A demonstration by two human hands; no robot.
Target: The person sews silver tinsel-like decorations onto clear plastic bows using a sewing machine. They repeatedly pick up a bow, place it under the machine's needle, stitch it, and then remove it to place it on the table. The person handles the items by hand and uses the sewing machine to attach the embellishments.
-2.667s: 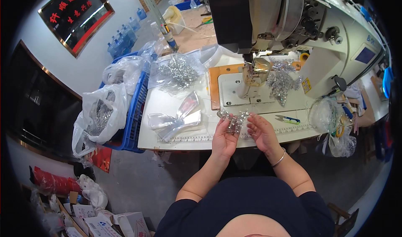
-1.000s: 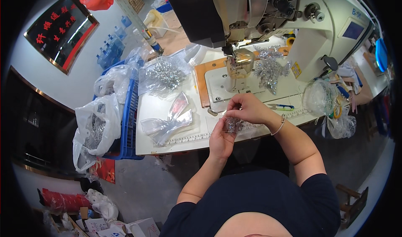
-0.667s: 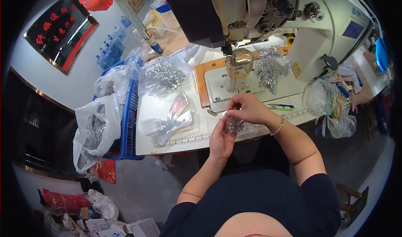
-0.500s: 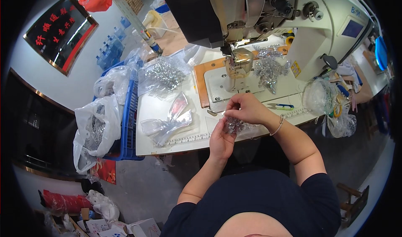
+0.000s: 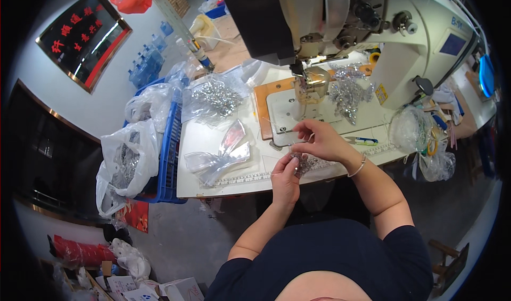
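At left, a white plastic bag (image 5: 149, 141) holding silvery bits sits at a blue crate (image 5: 169, 157). On the white surface (image 5: 261, 147), a shiny clear-and-silver bow (image 5: 218, 157) lies near, with a loose silver heap (image 5: 217, 97) on clear plastic farther back. Next, the left hand (image 5: 286, 179) grips the near left part of a small sparkling piece (image 5: 307, 164), thumb on top. This piece looks silver-grey and bumpy, with bright glints and darker gaps; it is held at the surface's near edge, by a printed ruler strip (image 5: 242, 179), partly covered by the fingers. The right hand (image 5: 314, 141) has curled fingers at its far side; I cannot tell whether they grip it. Farther right are 1 glittering silver cluster (image 5: 348, 96) beside the sewing machine's post (image 5: 310, 96), and 1 pair of snips (image 5: 366, 141).
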